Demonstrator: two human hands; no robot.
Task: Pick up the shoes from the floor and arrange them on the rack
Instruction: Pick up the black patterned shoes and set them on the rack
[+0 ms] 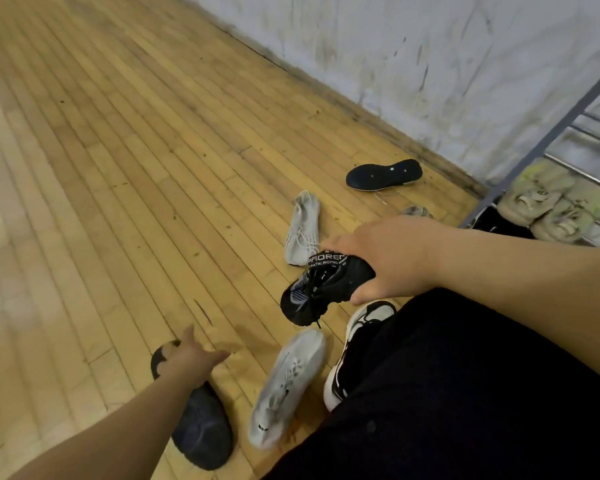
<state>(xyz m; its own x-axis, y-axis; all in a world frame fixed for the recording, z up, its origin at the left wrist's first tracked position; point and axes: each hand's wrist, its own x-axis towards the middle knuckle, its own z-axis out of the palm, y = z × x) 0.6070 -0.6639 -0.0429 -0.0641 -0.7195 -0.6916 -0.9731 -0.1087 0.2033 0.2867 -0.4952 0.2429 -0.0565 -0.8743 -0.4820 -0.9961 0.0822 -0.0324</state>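
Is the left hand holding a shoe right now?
No, the left hand is spread open over the dark shoe, gripping nothing; only the right hand grips the black sneaker.

Black shoe point(312, 289): white capitals across the tongue band read "PRORE…", the end of the word cut off by the right hand point(385, 258). A smaller white line beneath reads roughly "ANTHLINOYNG", only partly legible. White shoe point(284, 386): a small dark mark, too blurred to read.
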